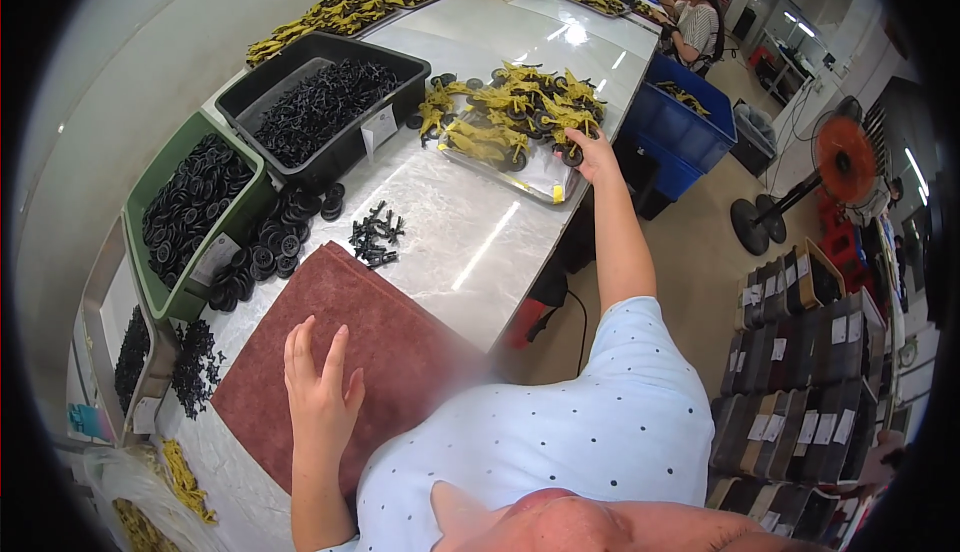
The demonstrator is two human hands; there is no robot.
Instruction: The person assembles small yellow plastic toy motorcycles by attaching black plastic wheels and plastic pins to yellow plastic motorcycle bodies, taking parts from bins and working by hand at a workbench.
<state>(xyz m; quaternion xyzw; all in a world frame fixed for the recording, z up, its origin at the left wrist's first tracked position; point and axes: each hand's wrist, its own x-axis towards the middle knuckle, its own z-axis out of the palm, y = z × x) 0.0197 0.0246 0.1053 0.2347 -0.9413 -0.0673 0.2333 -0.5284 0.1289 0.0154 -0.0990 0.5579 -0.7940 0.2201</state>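
Observation:
My right hand [592, 157] reaches out to the near right corner of a shallow tray [530, 188]. Its fingers close on a yellow toy motorcycle [571, 155] with black wheels, at the edge of a heap of similar toy motorcycles [510, 112]. Some of that heap spills past the tray's left side. My left hand [322, 377] hovers over a folded reddish-brown cloth [330, 322], fingers apart and holding nothing. Just beyond the cloth lie several small black plastic parts [377, 235]. Loose black wheels [275, 242] are piled left of them.
A green bin [160, 292] holds black wheels; a black bin [320, 47] holds small black parts. Yellow parts [370, 2] line the far wall side. Right of the table stand blue crates [690, 132], an orange fan [845, 157] and stacked boxes [800, 372]. A person [690, 22] sits farther back.

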